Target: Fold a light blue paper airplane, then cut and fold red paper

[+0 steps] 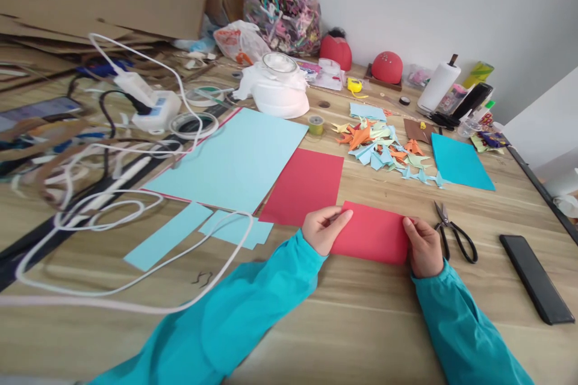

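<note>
A red sheet of paper (371,234) is held between my two hands, just above the table. My left hand (324,230) pinches its left edge, thumb on top. On the opposite edge, my right hand (423,246) grips with the thumb in front and the fingers behind. Another red sheet (309,183) lies flat beyond my left hand, beside a large stack of light blue paper (235,156). Black-handled scissors (451,231) rest right of my right hand, blades slightly apart.
Folded paper cranes (379,144) are heaped at the back, near a teal sheet (463,161). A white cable (135,289) loops over the left side around light blue strips (167,234). A black phone-like slab (537,280) lies at right. A power strip (158,109) sits back left.
</note>
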Demonstrator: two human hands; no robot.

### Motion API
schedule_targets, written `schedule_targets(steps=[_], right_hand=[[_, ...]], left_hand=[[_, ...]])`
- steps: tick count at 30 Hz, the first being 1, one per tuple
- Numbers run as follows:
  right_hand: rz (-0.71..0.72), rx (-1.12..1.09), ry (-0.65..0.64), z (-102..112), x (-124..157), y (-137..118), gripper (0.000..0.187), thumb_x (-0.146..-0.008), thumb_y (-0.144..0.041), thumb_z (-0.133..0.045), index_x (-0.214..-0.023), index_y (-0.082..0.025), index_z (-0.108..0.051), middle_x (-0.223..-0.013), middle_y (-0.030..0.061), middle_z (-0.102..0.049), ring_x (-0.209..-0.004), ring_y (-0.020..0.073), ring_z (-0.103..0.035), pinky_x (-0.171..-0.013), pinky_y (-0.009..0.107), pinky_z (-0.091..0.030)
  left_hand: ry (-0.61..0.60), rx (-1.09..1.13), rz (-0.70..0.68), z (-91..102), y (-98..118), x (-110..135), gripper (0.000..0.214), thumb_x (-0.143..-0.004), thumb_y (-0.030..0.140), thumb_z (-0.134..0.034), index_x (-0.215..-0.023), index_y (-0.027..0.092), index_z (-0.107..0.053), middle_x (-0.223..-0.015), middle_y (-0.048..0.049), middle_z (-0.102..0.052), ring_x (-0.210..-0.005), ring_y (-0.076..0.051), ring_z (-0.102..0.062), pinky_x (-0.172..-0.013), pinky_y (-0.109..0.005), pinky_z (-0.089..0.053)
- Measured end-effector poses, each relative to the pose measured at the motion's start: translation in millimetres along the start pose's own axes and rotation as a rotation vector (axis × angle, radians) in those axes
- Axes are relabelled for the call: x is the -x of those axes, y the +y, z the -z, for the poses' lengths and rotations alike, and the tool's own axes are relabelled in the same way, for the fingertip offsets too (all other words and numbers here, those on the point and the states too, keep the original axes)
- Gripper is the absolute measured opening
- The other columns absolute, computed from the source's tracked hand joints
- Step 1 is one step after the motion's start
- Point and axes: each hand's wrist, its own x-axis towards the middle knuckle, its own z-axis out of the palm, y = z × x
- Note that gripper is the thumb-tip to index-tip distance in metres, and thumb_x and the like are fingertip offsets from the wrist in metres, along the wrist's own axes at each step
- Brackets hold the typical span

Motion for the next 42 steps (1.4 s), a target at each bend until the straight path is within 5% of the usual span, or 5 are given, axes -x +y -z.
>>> schedule_targets(steps=[16, 26, 42], right_hand=[[0.041, 0.018, 0.044, 2.8, -2.2, 6.1, 0.023, -0.069, -0.040, -0.067, -0.076, -0.018, -0.070, -0.074, 0.0033, -0.068, -0.067, 0.0170, -0.057, -0.064, 0.029, -0.046], [0.140, 0.126, 0.115, 2.1, -0.7, -7.1, 0.024, -0.067, -0.042, -0.068, -0.072, -0.019, -0.070, -0.072, 0.0030, -0.069, -0.070, 0.0175, -0.058, -0.067, 0.030, -0.047], [0.095, 0.100, 0.096, 3.8, -2.8, 1.1, 0.024, -0.067, -0.041, -0.069, -0.075, -0.019, -0.071, -0.074, 0.0034, -0.070, -0.071, 0.0188, -0.059, -0.067, 0.032, -0.048]], left_hand=[[0.008, 0.008, -0.027, 0.9, 4.1, 1.5, 0.033, -0.068, 0.045, -0.063, -0.055, 0.015, -0.066, -0.050, -0.0007, -0.059, -0.050, -0.013, -0.053, -0.044, -0.023, -0.041], [0.074, 0.121, -0.023, -1.5, 6.4, 4.9, 0.022, -0.065, 0.035, -0.068, -0.073, 0.014, -0.072, -0.067, -0.0041, -0.070, -0.065, -0.018, -0.063, -0.059, -0.026, -0.051], [0.080, 0.103, -0.020, -0.5, 5.8, 4.2, 0.022, -0.064, 0.036, -0.069, -0.069, 0.014, -0.072, -0.063, -0.0037, -0.069, -0.061, -0.018, -0.063, -0.055, -0.026, -0.050]])
